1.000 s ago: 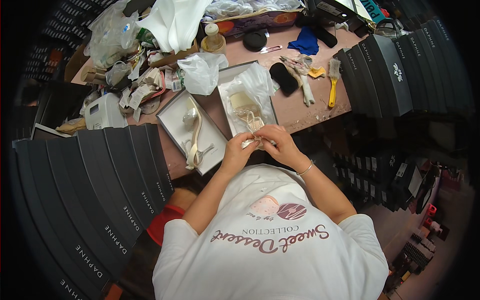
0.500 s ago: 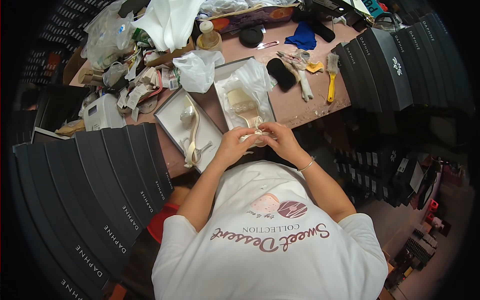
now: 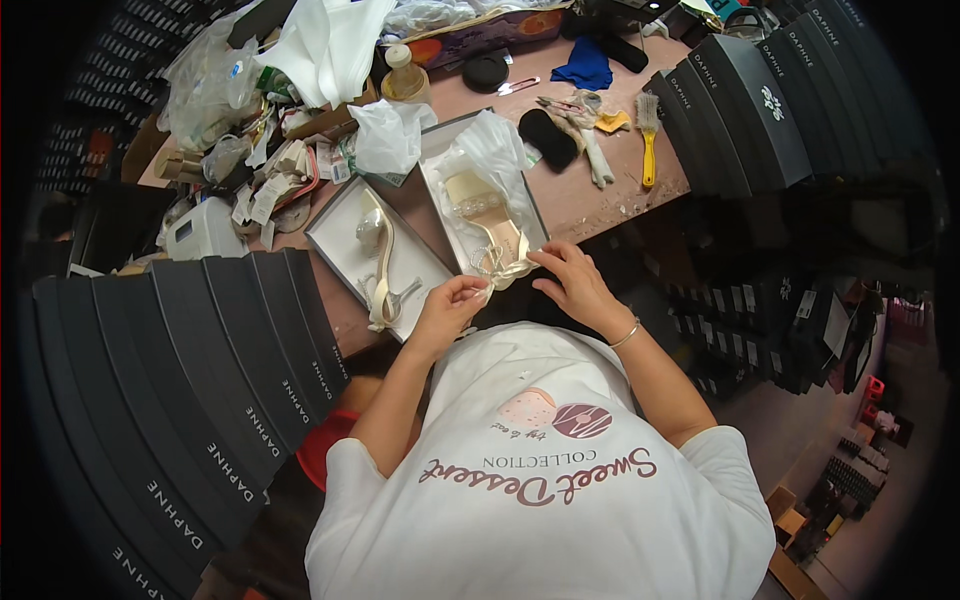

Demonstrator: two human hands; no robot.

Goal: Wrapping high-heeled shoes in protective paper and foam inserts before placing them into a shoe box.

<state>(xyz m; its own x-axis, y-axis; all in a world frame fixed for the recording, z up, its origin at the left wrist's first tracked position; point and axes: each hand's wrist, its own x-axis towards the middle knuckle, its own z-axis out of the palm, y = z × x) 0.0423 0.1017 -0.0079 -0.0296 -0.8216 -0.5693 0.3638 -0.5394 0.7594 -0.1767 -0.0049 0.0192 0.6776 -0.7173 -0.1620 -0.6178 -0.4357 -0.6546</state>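
Sandal and bow at the bench (image 3: 620,210). Clock positions are read from the sandal, with 12 on the far side. The cream sandal (image 3: 513,243) lies at the open shoebox (image 3: 434,190), its beaded band at the far part and the cream bow (image 3: 510,272) at its near end, toward 5. My left hand (image 3: 443,315), at 7, pinches the bow's left end between thumb and fingers. My right hand (image 3: 580,288), at 4, is at the bow's right end; its thumb stands apart from the forefinger, and I cannot tell whether any of these fingers grips the ribbon.

White wrapping (image 3: 505,160) fills the box's far part. Between 8 and 9, a second sandal (image 3: 384,270) lies on its side in a shallow tray (image 3: 345,240). A white plastic bag (image 3: 388,140) sits at 10, a bottle (image 3: 404,80) at 11, a round black disc (image 3: 485,73) at 12. At 1 are a black pad (image 3: 547,138) and, beyond it, a blue cloth (image 3: 583,66); at 2, a yellow-handled brush (image 3: 649,150). Dark boxes stand in rows at 8 (image 3: 190,380) and beyond the brush.
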